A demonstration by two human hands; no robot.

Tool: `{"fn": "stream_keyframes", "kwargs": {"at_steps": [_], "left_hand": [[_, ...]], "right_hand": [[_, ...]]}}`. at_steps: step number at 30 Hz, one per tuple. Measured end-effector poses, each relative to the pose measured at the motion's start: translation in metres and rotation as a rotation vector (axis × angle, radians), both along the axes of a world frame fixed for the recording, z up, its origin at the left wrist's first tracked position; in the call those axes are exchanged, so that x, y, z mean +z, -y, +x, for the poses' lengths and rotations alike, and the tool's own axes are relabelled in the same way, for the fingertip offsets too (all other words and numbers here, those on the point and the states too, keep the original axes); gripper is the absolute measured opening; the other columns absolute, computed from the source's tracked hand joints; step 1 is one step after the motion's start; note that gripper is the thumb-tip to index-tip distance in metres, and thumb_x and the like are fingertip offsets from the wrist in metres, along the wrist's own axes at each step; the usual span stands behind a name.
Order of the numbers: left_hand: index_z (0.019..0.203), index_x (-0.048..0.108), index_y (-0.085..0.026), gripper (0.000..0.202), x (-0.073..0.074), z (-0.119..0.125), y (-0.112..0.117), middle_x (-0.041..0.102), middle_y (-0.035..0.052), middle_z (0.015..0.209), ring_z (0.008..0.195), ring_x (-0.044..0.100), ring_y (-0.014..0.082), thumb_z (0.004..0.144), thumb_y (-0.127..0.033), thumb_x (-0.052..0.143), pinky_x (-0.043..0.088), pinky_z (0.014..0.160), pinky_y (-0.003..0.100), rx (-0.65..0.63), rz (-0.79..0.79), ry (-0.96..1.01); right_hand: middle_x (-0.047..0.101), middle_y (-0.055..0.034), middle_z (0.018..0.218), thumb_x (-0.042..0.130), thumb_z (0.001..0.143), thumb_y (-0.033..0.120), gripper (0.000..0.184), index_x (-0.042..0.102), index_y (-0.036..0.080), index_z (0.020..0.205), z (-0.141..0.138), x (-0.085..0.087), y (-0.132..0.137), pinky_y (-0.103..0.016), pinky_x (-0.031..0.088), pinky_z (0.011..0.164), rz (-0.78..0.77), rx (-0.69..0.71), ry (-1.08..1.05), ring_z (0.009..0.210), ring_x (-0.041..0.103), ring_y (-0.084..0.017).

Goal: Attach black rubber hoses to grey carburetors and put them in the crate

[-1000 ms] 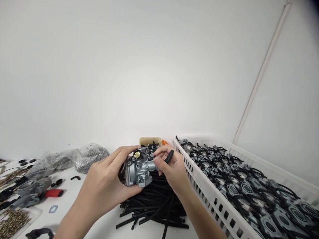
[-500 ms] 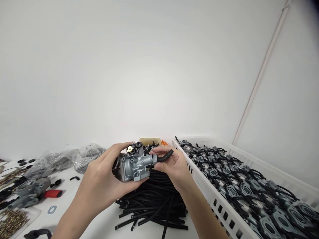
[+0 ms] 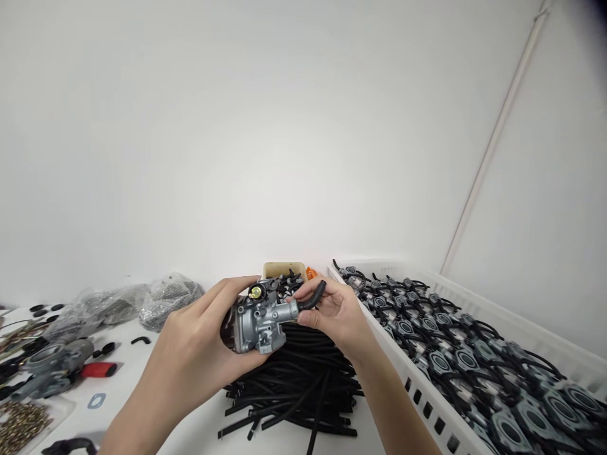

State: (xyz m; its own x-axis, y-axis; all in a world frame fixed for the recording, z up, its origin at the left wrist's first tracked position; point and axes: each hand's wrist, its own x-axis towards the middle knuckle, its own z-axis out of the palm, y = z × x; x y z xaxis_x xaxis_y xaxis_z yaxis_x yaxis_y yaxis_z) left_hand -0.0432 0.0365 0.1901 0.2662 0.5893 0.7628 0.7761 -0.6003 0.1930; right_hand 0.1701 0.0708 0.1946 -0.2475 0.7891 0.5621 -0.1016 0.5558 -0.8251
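My left hand [image 3: 199, 354] is wrapped round a grey metal carburetor [image 3: 260, 319] with a brass cap on top, held above the table. My right hand [image 3: 337, 313] pinches a short bent black rubber hose [image 3: 313, 296] whose lower end sits on the carburetor's right-hand nozzle. Under both hands lies a heap of black rubber hoses [image 3: 294, 385].
A white slotted crate [image 3: 427, 404] at the right holds several carburetors with hoses fitted. A tan box [image 3: 284, 270] stands behind the hands. At the left lie plastic bags of parts [image 3: 142, 300], another carburetor [image 3: 47, 366], a red-handled tool [image 3: 99, 370], a gasket [image 3: 96, 400] and brass screws [image 3: 21, 423].
My right hand has brought the short hose onto the carburetor's nozzle. My left hand has tilted and shifted the carburetor a little.
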Motion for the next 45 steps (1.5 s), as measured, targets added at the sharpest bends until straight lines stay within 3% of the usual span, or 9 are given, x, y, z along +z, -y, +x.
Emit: {"fn": "stream_keyframes", "kwargs": {"at_steps": [5,11,15,22,28,34,40,45], "left_hand": [[0.125,0.046,-0.032,0.059,-0.001,0.0,0.0,0.066,0.0021,0.113,0.087,0.069,0.02,0.073,-0.039,0.071,0.055,0.067,0.027,0.029,0.02,0.033],[0.122,0.048,-0.031,0.059,-0.002,0.001,0.001,0.067,0.0015,0.105,0.081,0.068,0.0192,0.07,-0.038,0.074,0.054,0.064,0.027,0.043,0.02,0.104],[0.119,0.05,-0.031,0.056,-0.002,0.004,0.001,0.067,0.0016,0.102,0.081,0.068,0.0197,0.07,-0.041,0.074,0.054,0.065,0.029,0.058,0.029,0.139],[0.12,0.049,-0.031,0.056,-0.005,0.006,0.001,0.068,0.0012,0.104,0.082,0.068,0.0195,0.07,-0.038,0.074,0.054,0.066,0.029,0.048,0.028,0.146],[0.121,0.05,-0.03,0.057,-0.007,0.007,0.001,0.067,0.0007,0.108,0.085,0.069,0.0193,0.069,-0.035,0.074,0.055,0.068,0.029,0.067,0.089,0.126],[0.121,0.05,-0.029,0.056,-0.009,0.012,0.0,0.068,0.0014,0.108,0.086,0.07,0.0192,0.07,-0.039,0.073,0.055,0.066,0.027,0.104,0.146,0.127],[0.116,0.053,-0.028,0.057,-0.007,0.02,0.0,0.07,0.002,0.102,0.086,0.07,0.0218,0.068,-0.051,0.074,0.057,0.07,0.031,0.121,0.052,0.259],[0.115,0.053,-0.028,0.062,-0.007,0.018,-0.003,0.071,0.0022,0.099,0.085,0.07,0.0232,0.063,-0.052,0.078,0.057,0.069,0.032,0.113,0.032,0.274]], "right_hand": [[0.069,-0.002,0.072,0.089,0.055,0.035,0.032,0.074,0.019,0.078,-0.009,-0.004,-0.002,-0.031,0.055,0.068,-0.124,-0.004,-0.114,0.07,0.065,-0.016],[0.072,-0.0034,0.087,0.086,0.062,0.038,0.028,0.078,0.023,0.085,-0.015,-0.015,-0.006,-0.03,0.054,0.072,-0.233,0.105,-0.205,0.081,0.064,-0.017],[0.073,-0.0051,0.088,0.088,0.059,0.036,0.032,0.077,0.022,0.085,-0.02,-0.019,-0.006,-0.031,0.054,0.074,-0.26,0.066,-0.281,0.083,0.064,-0.019],[0.069,-0.0019,0.081,0.088,0.056,0.042,0.036,0.071,0.02,0.078,-0.026,-0.019,-0.004,-0.029,0.051,0.072,-0.264,0.041,-0.323,0.077,0.062,-0.016],[0.063,0.0006,0.072,0.085,0.063,0.042,0.032,0.064,0.019,0.071,-0.034,-0.021,-0.002,-0.026,0.047,0.072,-0.242,0.081,-0.404,0.073,0.058,-0.014],[0.066,0.0019,0.076,0.085,0.064,0.043,0.04,0.07,0.023,0.096,-0.041,-0.025,0.0,-0.023,0.045,0.067,-0.299,0.069,-0.513,0.07,0.056,-0.011],[0.066,-0.0003,0.071,0.082,0.065,0.052,0.04,0.077,0.021,0.09,-0.035,-0.026,-0.006,-0.022,0.043,0.063,-0.287,0.163,-0.452,0.065,0.052,-0.01],[0.069,-0.0022,0.076,0.078,0.075,0.04,0.03,0.076,0.02,0.097,-0.022,-0.02,-0.005,-0.023,0.046,0.069,-0.235,0.285,-0.364,0.07,0.056,-0.011]]}}
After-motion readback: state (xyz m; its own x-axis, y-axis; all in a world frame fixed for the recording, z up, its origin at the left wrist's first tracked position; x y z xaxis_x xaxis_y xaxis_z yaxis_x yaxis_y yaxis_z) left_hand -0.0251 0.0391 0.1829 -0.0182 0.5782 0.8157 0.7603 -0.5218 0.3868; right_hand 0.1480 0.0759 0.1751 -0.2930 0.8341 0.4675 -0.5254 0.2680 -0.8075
